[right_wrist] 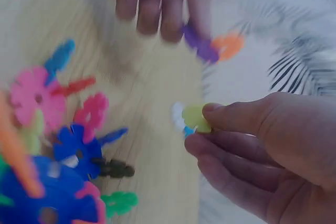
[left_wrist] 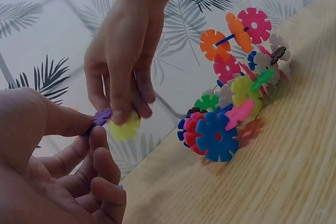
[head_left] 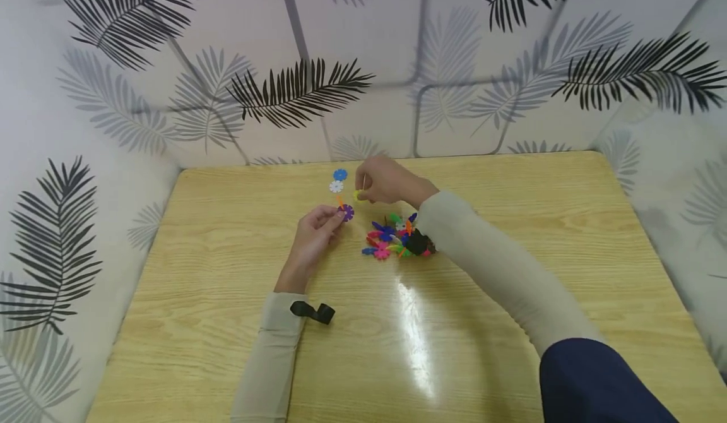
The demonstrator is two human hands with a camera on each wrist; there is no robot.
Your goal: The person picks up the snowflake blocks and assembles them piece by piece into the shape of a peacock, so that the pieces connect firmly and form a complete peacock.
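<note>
My left hand point(head_left: 313, 232) pinches a purple notched flower disc point(head_left: 348, 213) between thumb and fingers. An orange disc point(right_wrist: 229, 45) is joined to the purple one at an angle. Just beyond, my right hand point(head_left: 385, 180) pinches a yellow flower disc point(right_wrist: 196, 118) by its edge. In the left wrist view the yellow disc is close to the purple one; I cannot tell whether they touch. A white disc point(head_left: 336, 186) and a blue disc point(head_left: 340, 174) lie behind the hands near the table's back edge.
A pile of many-coloured flower discs, with a pink disc point(head_left: 382, 250) at its front, lies right of my left hand, below my right forearm. Some are linked together. The wooden table point(head_left: 216, 252) meets a leaf-patterned wall covering point(head_left: 375, 44) at the back.
</note>
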